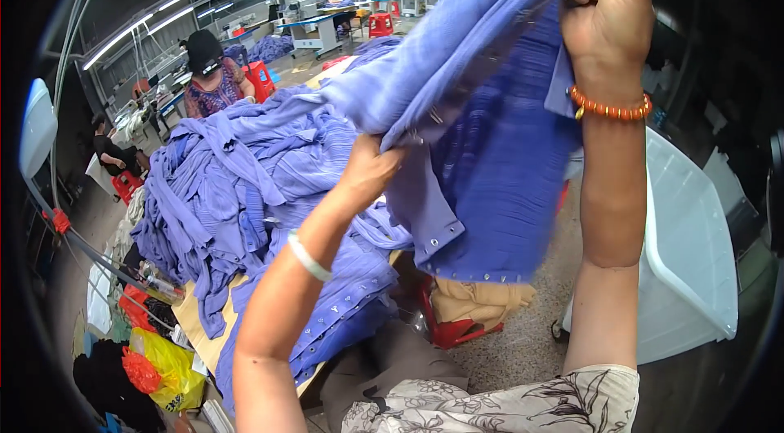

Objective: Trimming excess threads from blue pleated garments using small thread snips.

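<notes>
A blue-purple garment [506,172] of crinkled cloth hangs stretched between my two hands, with small metal snaps along its edges. My right hand [608,13], raised high at the upper right, grips one end of it. Lower and nearer the middle, my left hand [371,172] is closed on the folded edge. The hanging part is slightly blurred. Below and to the left, a large heap of similar blue-purple garments [237,164] covers the table. One garment with a row of snaps [343,315] drapes over the table's near edge by my lap.
A white plastic bin [694,245] stands at my right. Beneath the hanging cloth is a red stool [445,331] with tan fabric [482,302]. Yellow and red plastic bags [167,368] lie at lower left. A person [212,78] sits beyond the heap; sewing tables [314,29] stand farther back.
</notes>
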`<act>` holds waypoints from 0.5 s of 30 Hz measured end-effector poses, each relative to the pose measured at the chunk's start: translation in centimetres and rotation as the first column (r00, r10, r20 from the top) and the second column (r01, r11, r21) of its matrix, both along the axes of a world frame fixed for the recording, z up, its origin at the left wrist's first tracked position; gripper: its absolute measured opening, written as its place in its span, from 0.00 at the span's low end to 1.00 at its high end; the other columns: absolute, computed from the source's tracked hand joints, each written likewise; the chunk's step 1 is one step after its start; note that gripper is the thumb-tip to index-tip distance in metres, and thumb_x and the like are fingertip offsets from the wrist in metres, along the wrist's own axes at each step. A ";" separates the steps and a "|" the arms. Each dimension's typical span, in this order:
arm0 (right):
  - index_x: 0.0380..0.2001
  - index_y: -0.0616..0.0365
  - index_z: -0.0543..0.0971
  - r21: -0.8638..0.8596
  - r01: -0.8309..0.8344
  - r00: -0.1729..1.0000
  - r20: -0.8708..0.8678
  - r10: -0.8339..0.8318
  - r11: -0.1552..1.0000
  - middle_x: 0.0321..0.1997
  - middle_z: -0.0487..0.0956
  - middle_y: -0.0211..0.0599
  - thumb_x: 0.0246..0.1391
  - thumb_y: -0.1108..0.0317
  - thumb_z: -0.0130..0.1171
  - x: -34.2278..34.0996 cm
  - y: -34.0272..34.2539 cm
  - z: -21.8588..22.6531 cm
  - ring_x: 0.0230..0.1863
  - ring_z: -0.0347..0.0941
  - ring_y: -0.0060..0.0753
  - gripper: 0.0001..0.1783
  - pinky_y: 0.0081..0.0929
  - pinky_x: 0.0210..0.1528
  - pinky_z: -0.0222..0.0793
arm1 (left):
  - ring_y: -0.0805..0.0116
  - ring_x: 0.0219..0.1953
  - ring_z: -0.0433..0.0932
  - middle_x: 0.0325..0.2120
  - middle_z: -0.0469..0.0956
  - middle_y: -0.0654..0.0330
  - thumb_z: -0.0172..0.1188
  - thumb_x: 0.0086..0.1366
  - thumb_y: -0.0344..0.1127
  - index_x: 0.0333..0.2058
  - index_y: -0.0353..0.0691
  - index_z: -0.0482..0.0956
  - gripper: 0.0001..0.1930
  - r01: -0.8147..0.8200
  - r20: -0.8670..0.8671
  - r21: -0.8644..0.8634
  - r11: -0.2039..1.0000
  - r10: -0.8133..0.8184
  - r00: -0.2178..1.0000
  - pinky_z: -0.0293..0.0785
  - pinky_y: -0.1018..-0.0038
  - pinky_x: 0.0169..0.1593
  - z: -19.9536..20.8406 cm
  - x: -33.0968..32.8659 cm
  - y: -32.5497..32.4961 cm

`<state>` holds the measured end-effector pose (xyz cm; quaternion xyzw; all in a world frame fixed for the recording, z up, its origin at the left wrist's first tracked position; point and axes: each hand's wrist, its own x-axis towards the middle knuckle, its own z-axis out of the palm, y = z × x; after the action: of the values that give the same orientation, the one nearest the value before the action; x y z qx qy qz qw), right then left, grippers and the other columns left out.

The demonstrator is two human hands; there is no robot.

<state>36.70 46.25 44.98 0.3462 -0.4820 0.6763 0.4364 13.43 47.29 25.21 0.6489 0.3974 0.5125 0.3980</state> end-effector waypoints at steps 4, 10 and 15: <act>0.29 0.51 0.77 -0.348 0.930 0.126 0.010 -0.992 0.115 0.20 0.71 0.20 0.59 0.67 0.65 3.6 2.3 0.4 0.14 0.54 0.13 0.07 0.18 0.18 0.47 | 0.83 0.33 0.73 0.29 0.78 0.70 0.61 0.66 0.31 0.41 0.36 0.84 0.08 0.261 -0.114 0.107 0.959 -0.249 0.962 0.70 0.80 0.38 1.8 -4.3 -2.1; 0.31 0.51 0.80 -0.312 0.921 0.292 0.164 -0.942 0.231 0.22 0.72 0.20 0.59 0.68 0.67 6.1 9.0 -2.1 0.14 0.53 0.12 0.05 0.17 0.16 0.45 | 0.79 0.31 0.81 0.33 0.83 0.65 0.61 0.71 0.41 0.47 0.36 0.80 0.14 0.193 0.265 0.085 0.977 -0.209 0.941 0.77 0.80 0.34 6.8 -11.7 -5.1; 0.39 0.54 0.82 -0.294 0.908 0.373 0.248 -0.894 0.298 0.22 0.70 0.19 0.60 0.68 0.65 0.3 11.2 -4.5 0.14 0.51 0.12 0.05 0.17 0.17 0.42 | 0.76 0.38 0.82 0.40 0.83 0.63 0.59 0.71 0.44 0.50 0.36 0.79 0.18 0.100 0.292 0.101 0.990 -0.125 0.948 0.78 0.78 0.43 9.9 -16.8 -8.7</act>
<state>36.98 57.50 40.53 -0.0884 -0.4578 0.4008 0.7887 -3.35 38.60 35.10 0.6021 0.2732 0.5972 0.4541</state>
